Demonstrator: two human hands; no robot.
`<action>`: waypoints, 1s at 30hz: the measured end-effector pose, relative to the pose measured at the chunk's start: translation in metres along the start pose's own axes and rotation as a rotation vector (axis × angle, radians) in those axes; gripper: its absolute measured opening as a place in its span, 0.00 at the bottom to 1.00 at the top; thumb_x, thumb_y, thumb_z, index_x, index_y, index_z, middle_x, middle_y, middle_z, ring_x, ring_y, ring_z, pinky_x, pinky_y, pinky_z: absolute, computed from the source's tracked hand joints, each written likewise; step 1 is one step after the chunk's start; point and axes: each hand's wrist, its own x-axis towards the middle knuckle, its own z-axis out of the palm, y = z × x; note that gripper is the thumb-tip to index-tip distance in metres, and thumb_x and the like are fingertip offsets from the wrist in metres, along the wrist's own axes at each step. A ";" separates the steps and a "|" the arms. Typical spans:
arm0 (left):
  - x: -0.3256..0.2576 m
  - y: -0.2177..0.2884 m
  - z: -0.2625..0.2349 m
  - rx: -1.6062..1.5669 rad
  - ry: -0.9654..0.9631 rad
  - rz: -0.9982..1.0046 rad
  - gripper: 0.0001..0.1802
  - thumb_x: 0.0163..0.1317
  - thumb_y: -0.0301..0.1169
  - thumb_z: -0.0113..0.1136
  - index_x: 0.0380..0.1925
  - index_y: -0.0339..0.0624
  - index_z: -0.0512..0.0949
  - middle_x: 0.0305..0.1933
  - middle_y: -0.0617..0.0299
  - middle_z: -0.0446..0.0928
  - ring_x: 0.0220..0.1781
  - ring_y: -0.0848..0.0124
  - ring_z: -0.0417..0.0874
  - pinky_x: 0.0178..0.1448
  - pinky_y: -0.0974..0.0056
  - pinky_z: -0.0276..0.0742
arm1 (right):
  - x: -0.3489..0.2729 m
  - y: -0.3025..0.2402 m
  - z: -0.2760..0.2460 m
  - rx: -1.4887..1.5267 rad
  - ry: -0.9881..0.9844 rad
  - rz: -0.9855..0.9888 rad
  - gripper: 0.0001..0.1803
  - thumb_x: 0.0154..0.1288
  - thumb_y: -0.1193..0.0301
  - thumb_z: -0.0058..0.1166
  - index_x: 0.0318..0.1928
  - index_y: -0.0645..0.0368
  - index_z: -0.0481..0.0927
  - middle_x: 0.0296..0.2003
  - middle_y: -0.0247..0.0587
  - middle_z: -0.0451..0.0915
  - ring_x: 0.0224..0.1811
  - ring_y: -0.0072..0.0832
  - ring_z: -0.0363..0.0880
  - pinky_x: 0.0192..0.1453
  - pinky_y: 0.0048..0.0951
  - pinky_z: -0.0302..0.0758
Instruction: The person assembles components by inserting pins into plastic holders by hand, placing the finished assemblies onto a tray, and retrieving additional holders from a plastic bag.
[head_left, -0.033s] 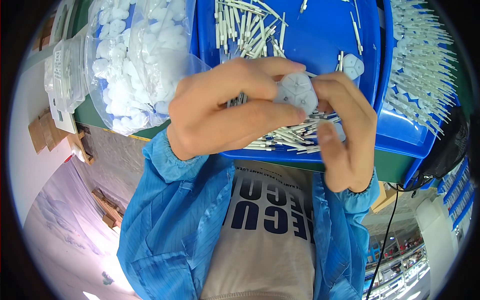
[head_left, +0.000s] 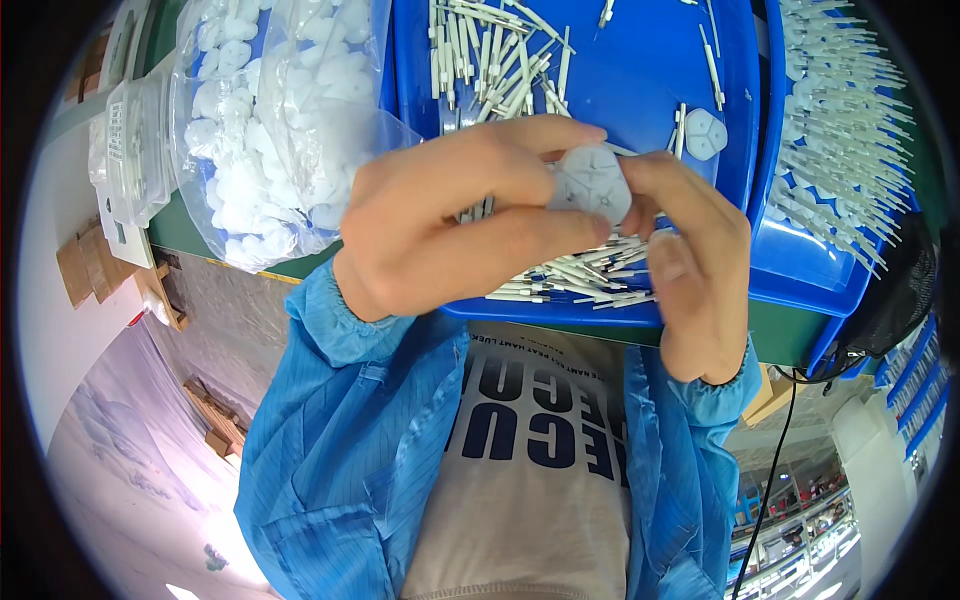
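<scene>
Between the thumb and fingers of my left hand [head_left: 455, 215] is a white plastic lobed disc [head_left: 592, 183], its face marked with radiating lines and small holes, turned toward me. My right hand [head_left: 695, 245] has its bent fingers against the disc's right edge, partly hidden behind it; its thumb is held lower and apart, slightly blurred. Any small part between these fingers is hidden. Beneath both hands, thin white pins with metal tips [head_left: 590, 275] lie heaped in a blue tray [head_left: 625, 70]. Another such disc [head_left: 706, 134] lies in the tray at the right.
At the left is a clear plastic bag [head_left: 270, 130] full of white discs, with clear plastic boxes [head_left: 140, 150] beyond it. A second blue bin [head_left: 810, 270] at the right holds rows of white pieces with pins sticking out [head_left: 840, 130]. A black cable [head_left: 775, 470] hangs lower right.
My right thumb has shifted up and slightly right, nearer its fingers. The held disc has turned a little, while my left hand stays nearly in place.
</scene>
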 end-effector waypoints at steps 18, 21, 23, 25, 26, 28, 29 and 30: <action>0.035 0.005 0.003 -0.716 0.307 -0.861 0.11 0.63 0.17 0.63 0.41 0.33 0.71 0.41 0.54 0.81 0.50 0.66 0.86 0.49 0.69 0.83 | 0.029 0.002 -0.007 -0.525 0.126 -0.470 0.27 0.50 0.77 0.71 0.54 0.62 0.79 0.50 0.48 0.80 0.46 0.35 0.82 0.44 0.29 0.80; 0.031 -0.027 0.006 -0.378 0.164 -0.653 0.09 0.64 0.22 0.62 0.44 0.36 0.76 0.39 0.54 0.83 0.45 0.65 0.87 0.46 0.68 0.82 | 0.041 0.006 -0.017 -0.632 0.124 -0.320 0.17 0.56 0.74 0.66 0.47 0.59 0.80 0.41 0.42 0.81 0.40 0.41 0.82 0.40 0.35 0.80; 0.028 -0.032 0.010 -0.034 0.053 -0.432 0.10 0.64 0.25 0.63 0.45 0.38 0.78 0.39 0.54 0.84 0.42 0.63 0.87 0.45 0.66 0.82 | 0.042 0.020 -0.023 -0.680 0.089 -0.278 0.16 0.57 0.74 0.65 0.47 0.59 0.80 0.40 0.43 0.81 0.39 0.42 0.82 0.40 0.36 0.79; 0.028 -0.027 0.021 0.168 -0.070 -0.426 0.11 0.60 0.26 0.65 0.44 0.40 0.81 0.44 0.54 0.83 0.47 0.60 0.85 0.50 0.63 0.81 | 0.045 0.039 -0.027 -0.705 0.069 -0.222 0.14 0.59 0.74 0.63 0.46 0.60 0.78 0.38 0.45 0.79 0.39 0.45 0.80 0.41 0.39 0.78; 0.030 -0.025 0.026 0.270 -0.129 -0.427 0.12 0.58 0.26 0.66 0.43 0.41 0.83 0.47 0.54 0.82 0.50 0.58 0.84 0.53 0.61 0.80 | 0.047 0.045 -0.028 -0.723 0.079 -0.265 0.12 0.59 0.76 0.62 0.44 0.61 0.79 0.39 0.46 0.79 0.39 0.46 0.80 0.42 0.39 0.78; 0.033 -0.027 0.028 0.315 -0.091 -0.399 0.10 0.56 0.27 0.68 0.39 0.42 0.84 0.42 0.56 0.83 0.47 0.57 0.83 0.49 0.58 0.80 | 0.045 0.039 -0.025 -0.691 0.126 -0.249 0.08 0.59 0.77 0.61 0.40 0.62 0.80 0.40 0.47 0.79 0.40 0.47 0.80 0.43 0.40 0.78; 0.036 -0.032 0.028 0.338 -0.092 -0.369 0.09 0.55 0.28 0.68 0.37 0.41 0.83 0.40 0.57 0.82 0.44 0.57 0.83 0.46 0.58 0.80 | 0.047 0.039 -0.025 -0.695 0.126 -0.259 0.08 0.59 0.77 0.61 0.40 0.62 0.80 0.40 0.47 0.79 0.40 0.47 0.80 0.43 0.40 0.78; 0.039 -0.034 0.029 0.363 -0.093 -0.336 0.08 0.55 0.28 0.68 0.35 0.41 0.83 0.39 0.58 0.82 0.42 0.58 0.83 0.44 0.58 0.80 | 0.047 0.039 -0.026 -0.648 0.127 -0.208 0.07 0.59 0.78 0.61 0.39 0.63 0.81 0.39 0.48 0.79 0.40 0.47 0.79 0.43 0.40 0.77</action>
